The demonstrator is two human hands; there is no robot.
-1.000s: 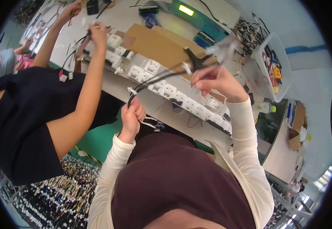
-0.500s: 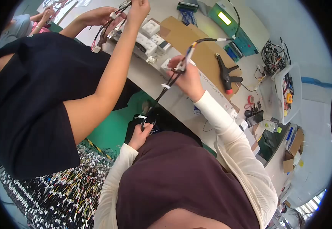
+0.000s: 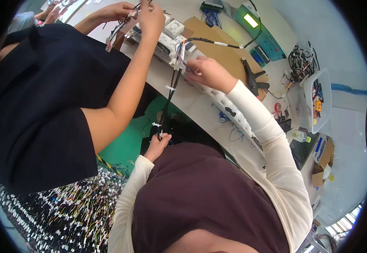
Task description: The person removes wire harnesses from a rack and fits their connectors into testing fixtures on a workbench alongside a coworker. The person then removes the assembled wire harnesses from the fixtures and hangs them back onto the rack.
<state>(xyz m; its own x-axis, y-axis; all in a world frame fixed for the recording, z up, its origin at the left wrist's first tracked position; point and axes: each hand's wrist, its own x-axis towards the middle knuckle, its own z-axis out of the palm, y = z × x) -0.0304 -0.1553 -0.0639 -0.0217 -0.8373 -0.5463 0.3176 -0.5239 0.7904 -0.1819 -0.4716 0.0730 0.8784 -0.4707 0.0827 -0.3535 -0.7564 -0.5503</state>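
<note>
A wire harness (image 3: 169,98) of black cables with white cable ties runs from my lap up to the table's edge. My left hand (image 3: 158,146) is closed around its lower end at my lap. At the upper end, colored wires fan out beside a white connector (image 3: 178,61). My right hand (image 3: 211,74) is just right of it, fingers curled and pinched over a thin dark wire. The fingertips partly hide that wire's end. A black sleeved cable (image 3: 211,41) links the upper end to a green tester (image 3: 259,31) with a lit display.
At my left, a co-worker's hand (image 3: 150,21) handles other wires. White fixture blocks (image 3: 174,28) line the table beside brown board (image 3: 230,50). A black tool (image 3: 253,78), red tape (image 3: 278,107), a plastic bin (image 3: 329,97) and a bottle (image 3: 298,135) are rightward. Many harnesses (image 3: 65,215) hang lower left.
My right hand has let the harness's upper end go to the left, by the white blocks, and now pinches a thin wire. My left hand stays on the lower end.
</note>
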